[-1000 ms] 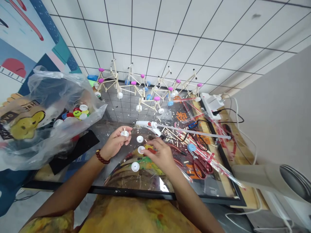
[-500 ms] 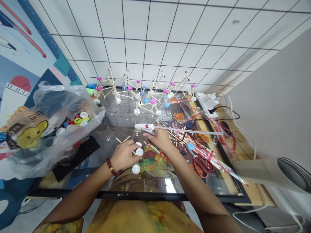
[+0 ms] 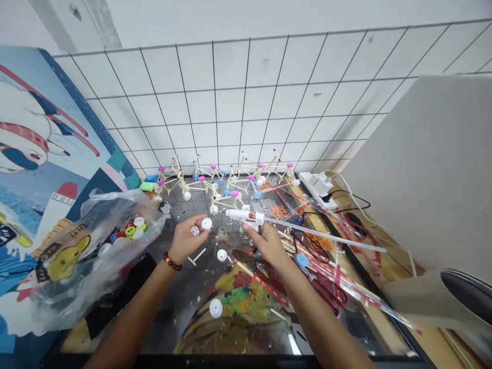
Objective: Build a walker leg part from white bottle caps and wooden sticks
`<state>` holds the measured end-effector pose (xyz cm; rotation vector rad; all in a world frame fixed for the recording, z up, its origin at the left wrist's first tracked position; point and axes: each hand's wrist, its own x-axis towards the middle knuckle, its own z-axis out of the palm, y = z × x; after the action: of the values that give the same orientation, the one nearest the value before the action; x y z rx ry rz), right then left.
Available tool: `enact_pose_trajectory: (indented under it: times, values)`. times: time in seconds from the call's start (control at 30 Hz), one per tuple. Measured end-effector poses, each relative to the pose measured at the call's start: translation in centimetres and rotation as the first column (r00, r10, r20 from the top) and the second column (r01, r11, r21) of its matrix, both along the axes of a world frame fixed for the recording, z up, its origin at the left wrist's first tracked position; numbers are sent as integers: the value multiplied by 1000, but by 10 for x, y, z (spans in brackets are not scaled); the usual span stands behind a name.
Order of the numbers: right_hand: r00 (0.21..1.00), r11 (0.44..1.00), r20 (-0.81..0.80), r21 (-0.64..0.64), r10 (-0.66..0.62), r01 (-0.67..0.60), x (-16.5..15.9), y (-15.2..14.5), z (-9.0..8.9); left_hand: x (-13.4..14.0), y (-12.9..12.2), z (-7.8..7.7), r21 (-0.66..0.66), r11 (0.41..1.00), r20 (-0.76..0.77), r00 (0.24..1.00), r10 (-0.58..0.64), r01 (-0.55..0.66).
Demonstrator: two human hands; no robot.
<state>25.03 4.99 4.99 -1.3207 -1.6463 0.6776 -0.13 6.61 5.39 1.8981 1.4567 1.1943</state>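
My left hand [image 3: 187, 240], with a beaded bracelet at the wrist, has its fingers closed on a white bottle cap [image 3: 206, 223]; another white cap shows against its palm. My right hand [image 3: 266, 245] grips a white hot glue gun [image 3: 246, 216] by the handle, its nozzle pointing left towards the caps. A long translucent glue stick [image 3: 326, 234] sticks out of the gun's back. On the glass tabletop below lie two loose white caps, one nearer [image 3: 216, 308] and one farther [image 3: 222, 254]. Beside my left wrist lies a small T-shaped piece of sticks [image 3: 197, 257].
Several stick figures with pink, blue and white caps [image 3: 234, 193] stand along the tiled wall. A clear plastic bag of coloured caps [image 3: 103, 256] lies left. Right are bundled sticks [image 3: 346, 282], red-handled scissors [image 3: 328, 292], a blue cap [image 3: 302, 260] and a power strip [image 3: 319, 188].
My left hand has lifted away from the tabletop, turning the caps upward and leaving the T-shaped stick piece behind. The glue gun has come up and right. The camera view has tilted upward.
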Motion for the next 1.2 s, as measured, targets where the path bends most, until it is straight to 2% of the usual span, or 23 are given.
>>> enact_pose_trajectory:
  times: [0.17,0.33,0.5,0.67,0.87,1.03,1.2]
  values:
    - [997,998,-51,17,60,-60,5,-18,5,20,17,4,46,998,17,999,-46,45]
    - [998,998,-12,-6,59,-59,5,-26,0,31,15,5,124,986,0,994,-112,111]
    - [996,996,7,-20,84,-84,3,-26,-8,35,11,6,140,979,-32,989,-143,147]
    - [993,995,66,-1,100,-100,6,-27,-13,33,13,7,123,975,-41,982,-183,187]
    - [986,992,107,14,125,-127,10,-29,-7,29,17,3,42,964,69,962,-266,264]
    - [980,992,155,22,121,-126,14,-31,-6,30,14,2,-37,972,107,968,-227,232]
    - [973,987,177,31,150,-158,17,-33,-7,30,13,4,-33,965,117,960,-254,259]
